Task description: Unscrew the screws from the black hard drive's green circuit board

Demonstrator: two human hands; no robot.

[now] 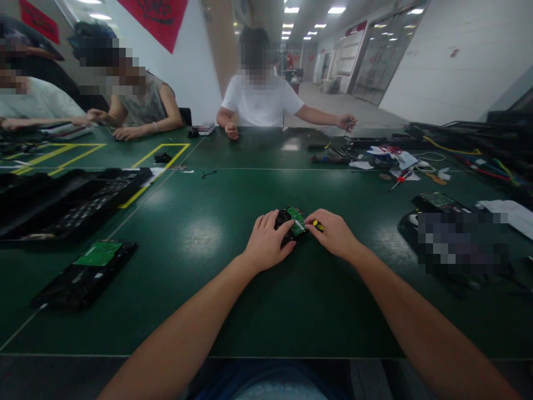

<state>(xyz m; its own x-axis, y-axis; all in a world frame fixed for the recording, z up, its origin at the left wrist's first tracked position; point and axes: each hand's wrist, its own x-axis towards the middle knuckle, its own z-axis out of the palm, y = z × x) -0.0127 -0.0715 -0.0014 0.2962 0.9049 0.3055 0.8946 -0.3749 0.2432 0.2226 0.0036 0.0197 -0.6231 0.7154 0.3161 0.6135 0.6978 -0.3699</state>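
Observation:
A black hard drive with a green circuit board (297, 216) lies on the green table in front of me. My left hand (267, 243) rests over its left part, fingers across the top and thumb at the near edge, gripping it against the table. At the drive's right side, my right hand (335, 234) is closed around a small screwdriver (318, 225); the black and yellow end of its handle shows. The screwdriver's tip is hidden by my fingers, so I cannot tell whether it touches the drive.
Left on the table (166, 300) lies another black drive unit (79, 278), with a long black chassis (79, 200) behind it. Tools (333, 158), a red screwdriver (401, 179) and cables (495, 161) lie far right. Several people sit opposite, one in a white shirt (260, 105).

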